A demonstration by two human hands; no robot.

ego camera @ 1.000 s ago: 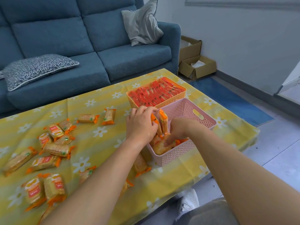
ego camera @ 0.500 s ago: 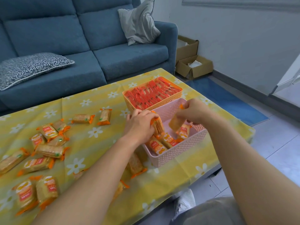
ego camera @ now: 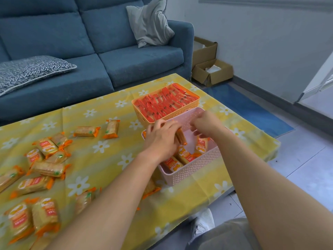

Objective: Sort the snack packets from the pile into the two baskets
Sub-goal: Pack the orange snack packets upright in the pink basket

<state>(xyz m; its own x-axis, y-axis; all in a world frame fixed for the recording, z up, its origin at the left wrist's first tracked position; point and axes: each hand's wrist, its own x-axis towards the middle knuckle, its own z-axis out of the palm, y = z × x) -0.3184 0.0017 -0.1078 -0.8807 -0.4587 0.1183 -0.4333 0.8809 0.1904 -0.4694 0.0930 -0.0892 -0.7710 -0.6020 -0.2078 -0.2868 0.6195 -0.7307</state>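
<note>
Head – packet [ego camera: 181, 139] in left hand [ego camera: 162, 139]

Left grip [ego camera: 162, 139] clasps a packet [ego camera: 181, 138]; right grip [ego camera: 205, 123] beside it, curled downward.

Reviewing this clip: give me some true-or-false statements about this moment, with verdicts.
1. The orange basket is packed with red packets. True.
2. The pink basket is empty. False: several orange packets lie in it.
3. The left hand grips a packet above the pink basket. True.
4. Nothing is left on the tablecloth. False: many loose packets lie on its left part.
</note>
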